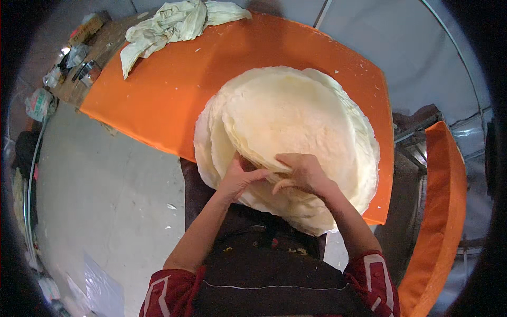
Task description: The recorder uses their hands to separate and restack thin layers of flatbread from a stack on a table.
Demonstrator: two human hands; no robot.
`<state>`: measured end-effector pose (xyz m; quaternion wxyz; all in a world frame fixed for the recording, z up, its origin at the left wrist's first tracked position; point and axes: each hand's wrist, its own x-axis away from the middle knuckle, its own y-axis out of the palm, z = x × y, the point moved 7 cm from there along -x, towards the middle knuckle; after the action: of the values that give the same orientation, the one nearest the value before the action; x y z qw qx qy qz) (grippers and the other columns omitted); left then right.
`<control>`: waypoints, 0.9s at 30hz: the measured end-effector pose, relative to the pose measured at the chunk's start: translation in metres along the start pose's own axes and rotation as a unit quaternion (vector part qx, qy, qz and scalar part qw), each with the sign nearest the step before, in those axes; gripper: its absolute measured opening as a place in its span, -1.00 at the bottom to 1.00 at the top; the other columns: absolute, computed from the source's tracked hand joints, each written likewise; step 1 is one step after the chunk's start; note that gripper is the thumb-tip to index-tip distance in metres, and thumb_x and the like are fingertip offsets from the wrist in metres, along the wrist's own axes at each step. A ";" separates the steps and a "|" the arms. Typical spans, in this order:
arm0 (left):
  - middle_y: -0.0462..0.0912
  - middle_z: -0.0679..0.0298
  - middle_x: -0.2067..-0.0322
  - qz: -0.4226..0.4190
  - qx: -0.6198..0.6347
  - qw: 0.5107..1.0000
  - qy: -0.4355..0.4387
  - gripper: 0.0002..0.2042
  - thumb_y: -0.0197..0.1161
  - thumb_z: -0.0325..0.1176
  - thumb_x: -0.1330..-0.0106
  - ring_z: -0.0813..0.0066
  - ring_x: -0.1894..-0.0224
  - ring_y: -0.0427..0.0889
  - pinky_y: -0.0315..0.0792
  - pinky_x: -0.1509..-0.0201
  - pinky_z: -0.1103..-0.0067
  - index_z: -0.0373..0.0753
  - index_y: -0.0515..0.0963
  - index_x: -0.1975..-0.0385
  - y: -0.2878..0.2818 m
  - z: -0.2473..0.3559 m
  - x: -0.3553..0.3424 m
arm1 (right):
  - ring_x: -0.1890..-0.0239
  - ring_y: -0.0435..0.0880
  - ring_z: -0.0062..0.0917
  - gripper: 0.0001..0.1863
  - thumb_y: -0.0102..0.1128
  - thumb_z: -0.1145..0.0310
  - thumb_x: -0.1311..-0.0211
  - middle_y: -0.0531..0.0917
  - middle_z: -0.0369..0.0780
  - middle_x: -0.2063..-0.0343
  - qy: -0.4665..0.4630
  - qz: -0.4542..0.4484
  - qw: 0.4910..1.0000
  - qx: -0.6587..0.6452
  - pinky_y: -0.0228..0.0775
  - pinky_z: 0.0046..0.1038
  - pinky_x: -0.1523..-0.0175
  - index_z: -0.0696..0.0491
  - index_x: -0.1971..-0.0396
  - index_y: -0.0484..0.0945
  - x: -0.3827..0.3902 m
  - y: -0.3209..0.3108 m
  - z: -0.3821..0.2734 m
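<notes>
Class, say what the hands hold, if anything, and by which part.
The left hand and right hand pinch the upper pale round sheets by their near edge.

My left fingers (259,175) and right fingers (289,158) are meeting near one another at the upper sheets' near edge, so each hand is crowding the other's inward path. The wide stack of pale sheets (301,116) is blocking any low pass straight ahead. Leftward, the bare worktop (153,100) is offering a broad low lane (just scattered flecks there), with a crumpled cloth (174,29) obstructing its far edge. Rightward, only a narrow strip is remaining.
</notes>
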<state>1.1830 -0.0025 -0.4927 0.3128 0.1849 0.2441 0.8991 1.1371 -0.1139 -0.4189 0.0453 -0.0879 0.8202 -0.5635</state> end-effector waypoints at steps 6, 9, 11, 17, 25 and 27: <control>0.24 0.22 0.03 -0.037 -0.036 0.996 0.073 -0.27 0.29 -0.59 0.13 0.40 0.00 0.32 0.34 0.02 0.53 -0.22 0.01 -0.06 0.004 0.002 -0.002 | 0.31 0.55 -0.25 -0.30 0.42 0.05 0.50 0.56 -0.05 0.39 0.011 0.025 0.991 -0.128 0.37 -0.45 0.22 0.21 0.28 0.47 -0.001 -0.007 0.011; 0.23 0.21 0.02 -0.010 -0.001 0.999 0.054 -0.27 0.27 -0.63 0.13 0.41 0.00 0.32 0.32 -0.01 0.54 -0.22 0.01 -0.06 0.000 -0.005 -0.004 | 0.33 0.56 -0.29 -0.30 0.42 0.08 0.47 0.57 -0.06 0.39 0.036 0.034 0.991 -0.124 0.37 -0.47 0.22 0.20 0.25 0.46 0.001 -0.001 0.014; 0.23 0.20 0.02 0.014 0.022 0.999 0.038 -0.28 0.25 -0.64 0.14 0.41 0.00 0.32 0.32 -0.01 0.54 -0.21 0.01 -0.06 0.001 -0.004 -0.003 | 0.31 0.57 -0.35 -0.30 0.43 0.13 0.46 0.57 -0.08 0.36 0.081 0.039 0.980 -0.177 0.36 -0.48 0.18 0.21 0.22 0.45 0.003 0.001 0.020; 0.26 0.18 0.04 -0.032 0.055 0.998 0.031 -0.29 0.25 -0.64 0.13 0.39 -0.01 0.31 0.32 -0.03 0.54 -0.26 0.01 -0.05 0.020 0.007 -0.001 | 0.25 0.55 -0.41 -0.20 0.49 0.11 0.61 0.57 -0.11 0.32 0.086 0.010 0.975 -0.205 0.34 -0.49 0.12 0.21 0.20 0.44 -0.003 0.000 0.024; 0.24 0.18 0.03 -0.052 0.041 0.998 0.023 -0.24 0.31 -0.58 0.17 0.39 -0.03 0.29 0.25 -0.08 0.51 -0.25 -0.01 -0.06 0.017 0.000 -0.001 | 0.22 0.53 -0.42 -0.18 0.48 0.05 0.62 0.56 -0.12 0.30 0.073 0.006 0.970 -0.234 0.34 -0.48 0.13 0.21 0.21 0.45 -0.003 0.006 0.029; 0.22 0.17 0.02 -0.052 0.003 0.998 0.032 -0.25 0.27 -0.62 0.15 0.38 -0.04 0.28 0.27 -0.08 0.50 -0.25 -0.03 -0.07 0.014 -0.001 -0.001 | 0.21 0.53 -0.43 -0.20 0.48 0.06 0.61 0.56 -0.12 0.30 0.066 0.008 0.967 -0.245 0.34 -0.48 0.13 0.21 0.22 0.45 -0.003 0.005 0.030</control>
<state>1.1765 -0.0132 -0.4861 0.3509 0.1439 0.2662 0.8862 1.1446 -0.1388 -0.4346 -0.0276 -0.0528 0.9351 -0.3492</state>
